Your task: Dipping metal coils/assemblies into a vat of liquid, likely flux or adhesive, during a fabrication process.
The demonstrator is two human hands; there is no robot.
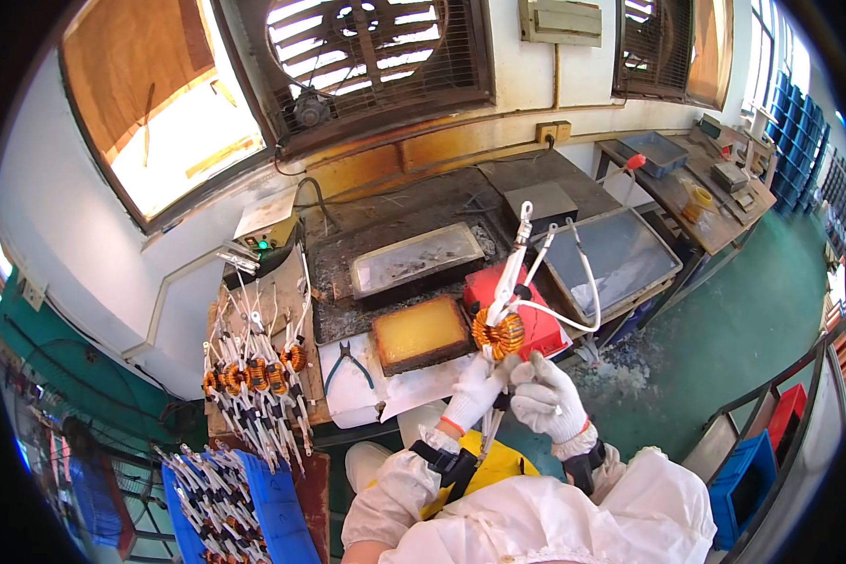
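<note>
My left hand (475,393), in a white glove, is closed on the toroidal coil's lower side, where leads run down below the glove. The toroidal coil (498,335) has orange copper windings and stands upright above the glove. Thick white-sleeved leads (509,278) with metal ring lugs rise from it, and one loops out to the right. My right hand (547,401), also gloved, is right beside the left one with its fingers curled in toward the coil's underside. What those fingers pinch is hidden. Behind the coil is a red box (539,329).
A tray of yellowish material (423,335) and a long tray of silvery surface (415,260) sit on the dark bench. Blue-handled pliers (348,367) lie on white paper. Several similar coils (257,376) stand at left, above a blue bin (287,512). A grey-topped tray (614,258) is at right.
</note>
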